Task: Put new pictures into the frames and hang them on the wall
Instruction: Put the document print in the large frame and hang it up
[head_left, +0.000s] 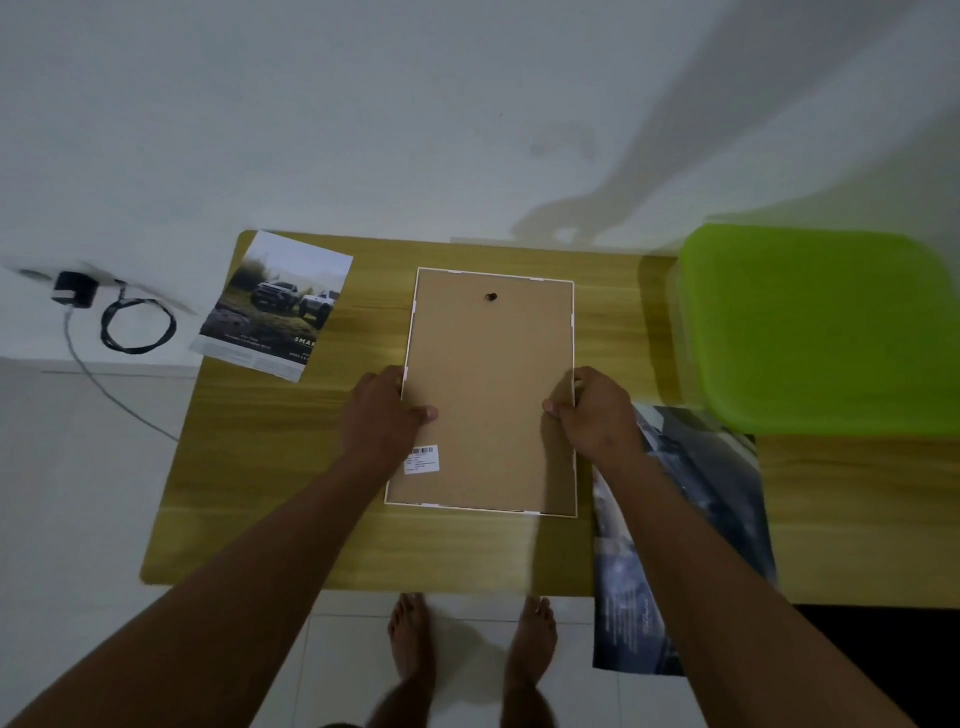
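A white picture frame (488, 374) lies face down on the wooden table (291, 493), its brown backing board up, with a hanging hole near the top and a barcode sticker at the lower left. My left hand (387, 410) grips the frame's left edge, thumb on the backing. My right hand (597, 410) grips the right edge, thumb also on the board. A picture of two trucks (275, 304) lies at the table's far left corner. A dark grey picture (675, 519) lies at the right, partly under my right forearm and overhanging the front edge.
A lime-green plastic box lid (821, 327) covers the table's right side. A black charger with a coiled cable (78, 293) hangs on the wall at left. The white wall (415, 130) stands right behind the table. My bare feet (467, 639) are on the tiled floor below.
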